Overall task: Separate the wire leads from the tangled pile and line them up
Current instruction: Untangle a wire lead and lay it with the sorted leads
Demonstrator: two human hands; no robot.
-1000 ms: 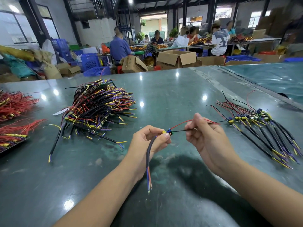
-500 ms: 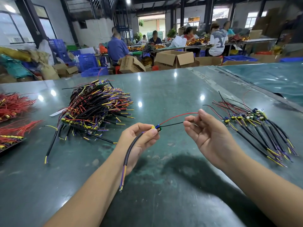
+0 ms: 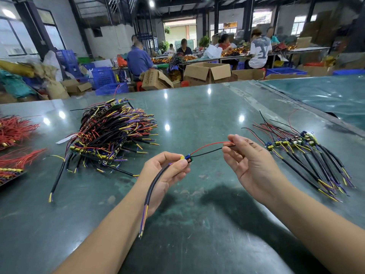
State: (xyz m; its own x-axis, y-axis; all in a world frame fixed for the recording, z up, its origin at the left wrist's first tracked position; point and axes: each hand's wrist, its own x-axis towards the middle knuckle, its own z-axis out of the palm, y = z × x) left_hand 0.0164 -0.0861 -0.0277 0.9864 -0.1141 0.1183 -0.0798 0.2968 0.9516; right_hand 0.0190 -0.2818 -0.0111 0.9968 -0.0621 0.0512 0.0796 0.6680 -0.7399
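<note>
A tangled pile of wire leads (image 3: 110,135), black with red, yellow and purple ends, lies on the green table at the left. At the right, several separated leads (image 3: 308,157) lie side by side in a row. Between them I hold one wire lead (image 3: 207,149) above the table. My left hand (image 3: 167,173) pinches its small blue and yellow component, and the thick black cable hangs down past my wrist. My right hand (image 3: 250,163) pinches the thin red and black wires near their free ends.
Red wire bundles (image 3: 15,131) lie at the table's left edge. A second table (image 3: 320,95) with a glossy green cover adjoins at the right. Cardboard boxes (image 3: 207,73), blue crates and several seated workers are beyond the far edge.
My hands have drawn apart along the held lead, and its thin red and black wires are now pulled out straighter. The hanging black cable has swung left.
</note>
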